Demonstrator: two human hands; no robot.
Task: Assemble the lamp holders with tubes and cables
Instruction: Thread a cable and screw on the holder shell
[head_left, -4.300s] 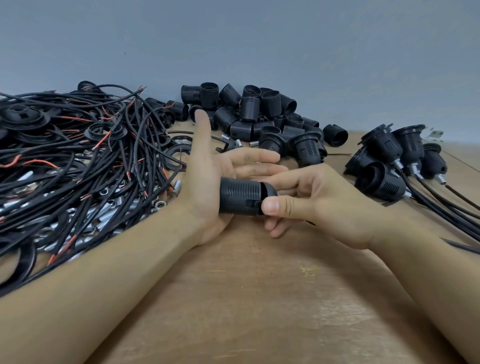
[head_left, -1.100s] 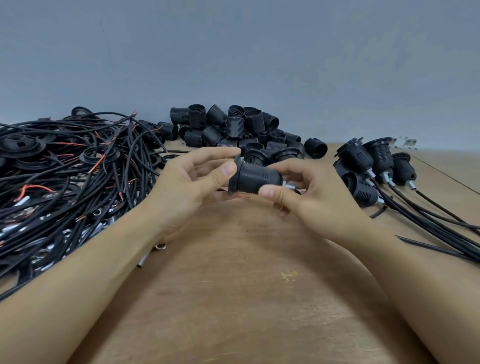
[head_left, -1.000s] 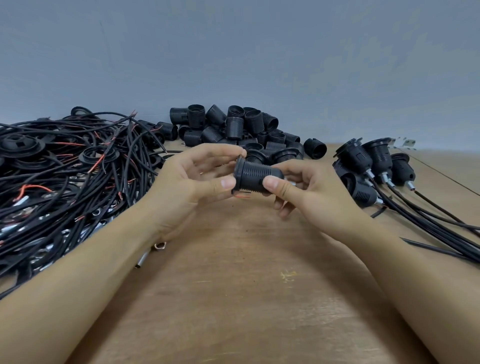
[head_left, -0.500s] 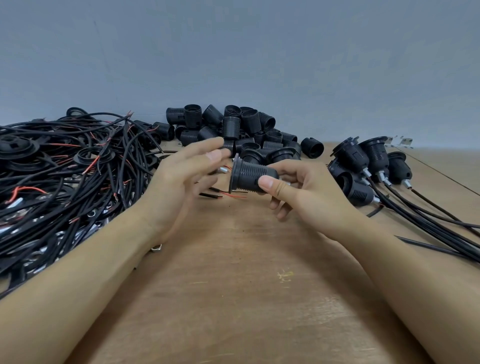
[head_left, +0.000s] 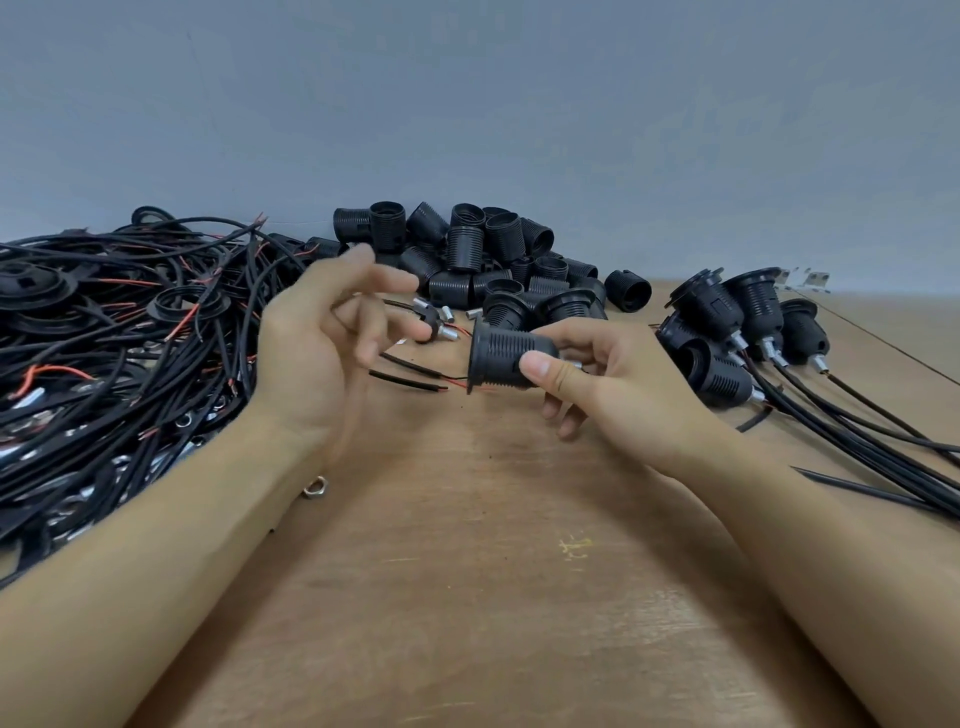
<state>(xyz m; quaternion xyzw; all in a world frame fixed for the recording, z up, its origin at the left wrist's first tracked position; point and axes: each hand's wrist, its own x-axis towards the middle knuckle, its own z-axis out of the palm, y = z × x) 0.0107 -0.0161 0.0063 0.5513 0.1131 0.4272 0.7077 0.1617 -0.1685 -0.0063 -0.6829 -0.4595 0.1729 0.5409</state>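
A plain, matte blue-grey wall (head_left: 519, 104) fills the upper half of the view, meeting a worn, light brown wooden tabletop (head_left: 493, 597) with a scuffed, faintly streaked surface, all under soft, even light

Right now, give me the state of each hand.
Left hand: open, fingers loosely curled, holding nothing, clear of the holder.
Right hand: grips the black lamp holder between thumb and fingers.
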